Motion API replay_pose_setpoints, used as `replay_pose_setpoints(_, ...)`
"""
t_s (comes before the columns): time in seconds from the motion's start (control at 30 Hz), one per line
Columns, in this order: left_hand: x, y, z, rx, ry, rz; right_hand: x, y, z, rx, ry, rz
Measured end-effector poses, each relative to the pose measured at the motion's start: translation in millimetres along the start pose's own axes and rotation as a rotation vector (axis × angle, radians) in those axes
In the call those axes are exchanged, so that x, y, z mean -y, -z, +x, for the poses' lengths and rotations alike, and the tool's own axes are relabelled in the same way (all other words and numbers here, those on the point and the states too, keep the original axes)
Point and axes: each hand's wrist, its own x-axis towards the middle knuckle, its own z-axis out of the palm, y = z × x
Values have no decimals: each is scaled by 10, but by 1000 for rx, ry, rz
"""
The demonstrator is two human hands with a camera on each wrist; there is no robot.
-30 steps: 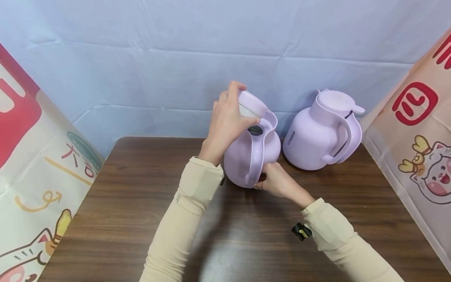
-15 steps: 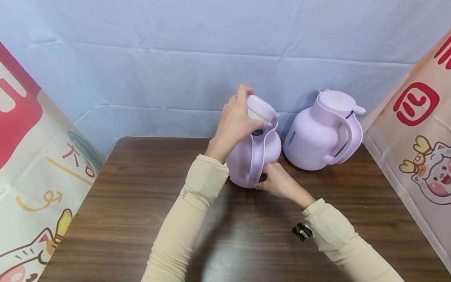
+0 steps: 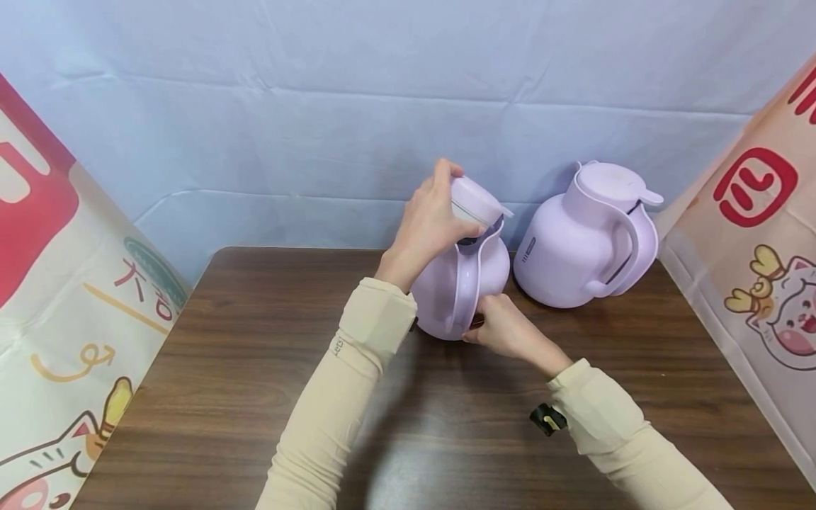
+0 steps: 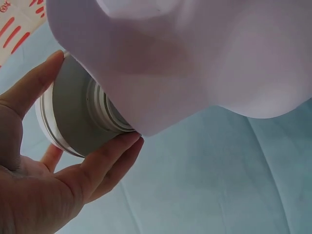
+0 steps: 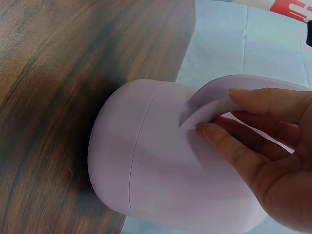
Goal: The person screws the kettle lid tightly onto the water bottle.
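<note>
A pale purple thermos jug stands on the table with its handle toward me. My left hand grips the jug's lid by its rim, holding it tilted over the mouth. In the left wrist view the grey, stepped underside of the lid sits right at the jug's spout edge. Low on the jug, my right hand pinches the bottom of the handle between thumb and fingers. Much of the jug's mouth is hidden behind the lid and left hand.
A second pale purple thermos jug, its lid on, stands to the right with its handle toward the right front. The brown wooden table ends at a pale blue cloth behind. Printed cartoon panels flank both sides.
My left hand has brought the lid a little right and down, closer over the jug's mouth, covering more of the opening. The right hand keeps its hold on the handle.
</note>
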Motion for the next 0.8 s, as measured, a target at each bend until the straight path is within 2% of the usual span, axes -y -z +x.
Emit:
replay_pose_setpoints(0.4,68,-45,8,11,-10,26,-2,12,-11,12,-11,2)
replay_pose_setpoints(0.8,65,-73,5,24,-10,35,-5,23,3,4,5,8)
